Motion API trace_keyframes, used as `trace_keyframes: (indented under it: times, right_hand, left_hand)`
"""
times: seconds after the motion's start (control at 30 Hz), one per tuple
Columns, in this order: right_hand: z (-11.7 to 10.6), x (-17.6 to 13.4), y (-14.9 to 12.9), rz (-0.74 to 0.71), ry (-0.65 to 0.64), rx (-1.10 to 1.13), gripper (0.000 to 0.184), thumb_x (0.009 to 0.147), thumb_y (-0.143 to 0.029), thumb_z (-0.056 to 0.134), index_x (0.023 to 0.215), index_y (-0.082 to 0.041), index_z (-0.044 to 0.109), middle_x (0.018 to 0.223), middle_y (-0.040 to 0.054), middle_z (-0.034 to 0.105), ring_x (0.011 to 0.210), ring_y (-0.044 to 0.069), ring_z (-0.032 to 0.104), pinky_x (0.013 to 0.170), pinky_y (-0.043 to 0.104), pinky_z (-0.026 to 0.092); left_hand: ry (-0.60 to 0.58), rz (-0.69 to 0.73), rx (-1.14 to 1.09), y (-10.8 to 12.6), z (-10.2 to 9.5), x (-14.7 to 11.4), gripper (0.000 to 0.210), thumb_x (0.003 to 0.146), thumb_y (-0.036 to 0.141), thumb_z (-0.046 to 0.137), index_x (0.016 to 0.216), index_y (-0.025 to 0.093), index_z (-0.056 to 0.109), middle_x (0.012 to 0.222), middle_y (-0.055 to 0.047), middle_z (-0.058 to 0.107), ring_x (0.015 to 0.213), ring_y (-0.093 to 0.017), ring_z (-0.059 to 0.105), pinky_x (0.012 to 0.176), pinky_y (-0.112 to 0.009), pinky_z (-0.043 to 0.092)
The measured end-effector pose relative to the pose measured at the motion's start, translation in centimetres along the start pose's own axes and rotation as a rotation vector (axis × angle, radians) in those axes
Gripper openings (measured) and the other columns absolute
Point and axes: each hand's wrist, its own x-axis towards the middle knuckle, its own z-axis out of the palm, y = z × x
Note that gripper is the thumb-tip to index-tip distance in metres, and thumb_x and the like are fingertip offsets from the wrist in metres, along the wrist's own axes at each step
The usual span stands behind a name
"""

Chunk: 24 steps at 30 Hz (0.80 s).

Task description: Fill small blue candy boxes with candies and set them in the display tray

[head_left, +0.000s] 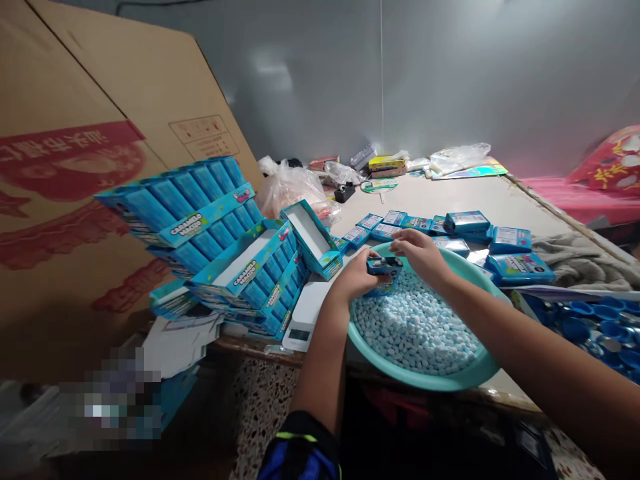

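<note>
Dark sleeve (305, 443), left hand (355, 275) curled round blue pack (384, 265) (right hand (419, 252) half-open).

Basin (425, 382) — smooth plastic | big carton (155, 73) — matt cardboard | bag (287, 189): crinkled, glossy plastic

Observed small, blue, printed container (385, 267), held over left part of round turquoise basin (430, 382); noted loose, pale blue and white pieces (420, 327) inside.

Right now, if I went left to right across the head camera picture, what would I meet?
Big cardboard box → stacked blue Caramelo display boxes → white digital scale → turquoise basin of pale candies → round blue plastic pieces.
</note>
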Motion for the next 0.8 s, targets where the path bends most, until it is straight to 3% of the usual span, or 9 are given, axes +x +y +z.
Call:
trace_keyframes:
  times: [0.1,0.27,0.4,0.53,0.8]
  right_hand:
    - [-0.7,0.2,0.6,0.001,-0.07,-0.278,0.026,0.066,-0.036,0.065,0.083,-0.018,0.07,0.074,0.0033,0.067,0.071,0.02,0.061,0.065,0.033,0.045]
    - [-1.3,0.2,0.5,-0.036,-0.136,-0.543,0.02,0.068,-0.037,0.064,0.072,-0.018,0.07,0.063,0.0028,0.062,0.061,0.018,0.053,0.056,0.031,0.035]
    - [-1.5,0.1,0.2,-0.114,-0.156,-0.663,0.03,0.076,-0.045,0.063,0.061,-0.019,0.067,0.054,0.0024,0.056,0.054,0.017,0.046,0.053,0.032,0.029]
    - [-1.5,0.2,0.5,-0.141,-0.159,-0.708,0.044,0.082,-0.055,0.058,0.054,-0.021,0.061,0.048,0.0014,0.049,0.05,0.016,0.039,0.051,0.033,0.026]
    - [-1.0,0.1,0.2,-0.067,-0.176,-0.562,0.044,0.084,-0.053,0.055,0.061,-0.019,0.069,0.054,0.0056,0.059,0.057,0.022,0.054,0.053,0.032,0.036]
  left_hand:
    - [0.03,0.005,0.012,-0.3,0.1,0.0,0.053,0.069,0.035,0.084,0.112,0.022,0.057,0.106,-0.004,0.069,0.094,-0.024,0.067,0.079,-0.032,0.052]
    - [0.028,0.012,0.001,-0.4,0.1,-0.1,0.053,0.074,0.033,0.08,0.12,0.025,0.054,0.101,-0.002,0.068,0.088,-0.022,0.067,0.076,-0.031,0.051]
    - [0.013,0.035,-0.004,-0.3,0.0,-0.2,0.045,0.077,0.031,0.077,0.117,0.025,0.056,0.101,-0.002,0.068,0.089,-0.021,0.067,0.077,-0.03,0.051]
    - [-0.002,0.027,-0.017,-0.1,0.1,-0.3,0.045,0.075,0.026,0.077,0.116,0.024,0.061,0.101,-0.002,0.07,0.092,-0.022,0.068,0.078,-0.03,0.052]
    - [-0.044,0.035,-0.083,0.0,0.0,-0.3,0.045,0.073,0.024,0.077,0.116,0.022,0.065,0.105,-0.004,0.072,0.095,-0.023,0.068,0.08,-0.032,0.053]
